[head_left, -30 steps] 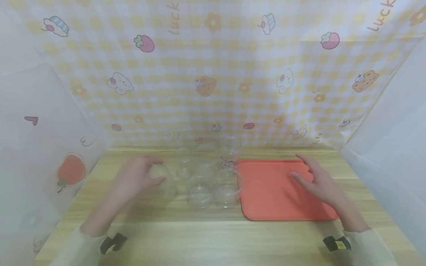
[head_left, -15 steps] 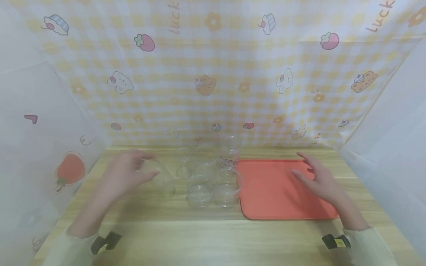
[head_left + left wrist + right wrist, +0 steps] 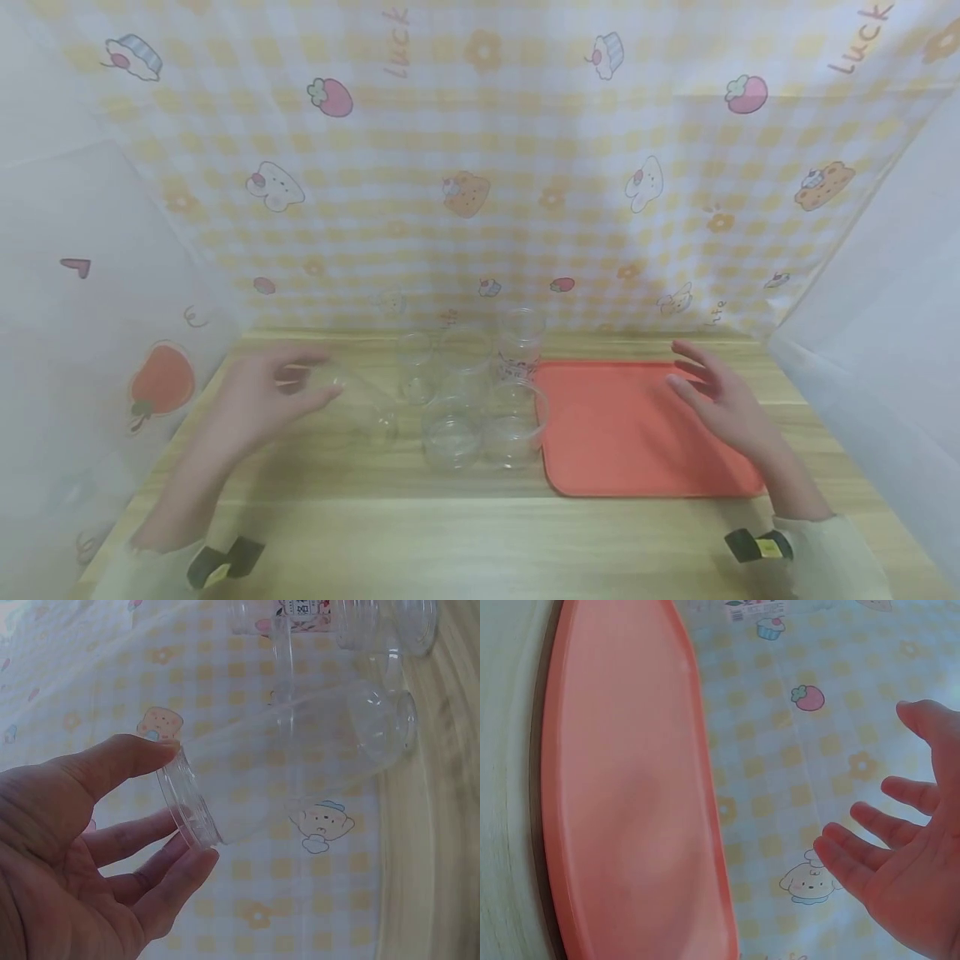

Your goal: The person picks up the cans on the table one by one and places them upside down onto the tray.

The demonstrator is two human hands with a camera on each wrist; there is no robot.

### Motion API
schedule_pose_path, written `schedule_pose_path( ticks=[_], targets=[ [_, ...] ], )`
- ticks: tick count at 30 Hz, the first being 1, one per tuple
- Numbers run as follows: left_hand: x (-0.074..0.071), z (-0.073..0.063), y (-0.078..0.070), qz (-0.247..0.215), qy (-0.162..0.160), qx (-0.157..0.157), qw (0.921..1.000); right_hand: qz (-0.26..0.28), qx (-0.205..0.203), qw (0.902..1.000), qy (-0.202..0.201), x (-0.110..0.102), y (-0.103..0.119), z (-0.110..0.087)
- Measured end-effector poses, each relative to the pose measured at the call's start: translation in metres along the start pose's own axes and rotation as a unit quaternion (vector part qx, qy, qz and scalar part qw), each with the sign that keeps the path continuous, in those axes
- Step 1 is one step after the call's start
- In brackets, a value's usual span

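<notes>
My left hand [image 3: 262, 392] is at the left of the table, pinching the wide rim of a clear plastic cup [image 3: 277, 761] between thumb and fingertips. The cup leans, its rim toward the hand and its narrower far end [image 3: 405, 720] low by the wooden tabletop. In the head view the cup [image 3: 363, 408] is faint and see-through. My right hand [image 3: 716, 404] hovers over the right side of the red tray [image 3: 600, 442], its fingers spread loosely with nothing in them; the right wrist view shows the same hand [image 3: 907, 855] with thumb and fingers apart.
Several clear containers [image 3: 453, 442] stand close together mid-table, left of the tray. A clear container with a printed label [image 3: 519, 365] is at the back of that group. A checked cloth [image 3: 465, 242] hangs behind the table.
My left hand has moved left, away from the group of containers, and the cup's rim has tipped left with it. The right hand has hardly moved.
</notes>
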State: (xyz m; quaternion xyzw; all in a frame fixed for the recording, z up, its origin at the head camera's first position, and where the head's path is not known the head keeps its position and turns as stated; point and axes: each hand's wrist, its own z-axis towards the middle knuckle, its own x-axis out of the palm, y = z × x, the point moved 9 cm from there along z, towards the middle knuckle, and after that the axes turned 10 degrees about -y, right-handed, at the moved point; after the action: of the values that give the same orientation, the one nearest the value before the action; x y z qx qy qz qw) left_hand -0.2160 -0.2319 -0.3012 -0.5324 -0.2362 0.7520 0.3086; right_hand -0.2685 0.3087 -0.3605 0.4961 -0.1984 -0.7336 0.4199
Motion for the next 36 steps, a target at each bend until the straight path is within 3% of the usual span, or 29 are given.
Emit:
schedule_pose_path(
  ticks=[5,20,36],
  targets=[
    [-0.002,-0.002,0.008,-0.011,-0.004,-0.004,0.9999,0.016,-0.002,0.9998,-0.006,-0.002,0.000,0.001],
    [-0.002,-0.005,0.038,-0.045,0.016,-0.087,0.9951,0.033,0.012,0.9993,-0.014,-0.001,-0.002,-0.002],
    [-0.006,-0.004,0.032,-0.055,0.014,-0.081,0.9951,0.048,0.015,0.9986,-0.017,0.000,0.001,0.002]
  ],
)
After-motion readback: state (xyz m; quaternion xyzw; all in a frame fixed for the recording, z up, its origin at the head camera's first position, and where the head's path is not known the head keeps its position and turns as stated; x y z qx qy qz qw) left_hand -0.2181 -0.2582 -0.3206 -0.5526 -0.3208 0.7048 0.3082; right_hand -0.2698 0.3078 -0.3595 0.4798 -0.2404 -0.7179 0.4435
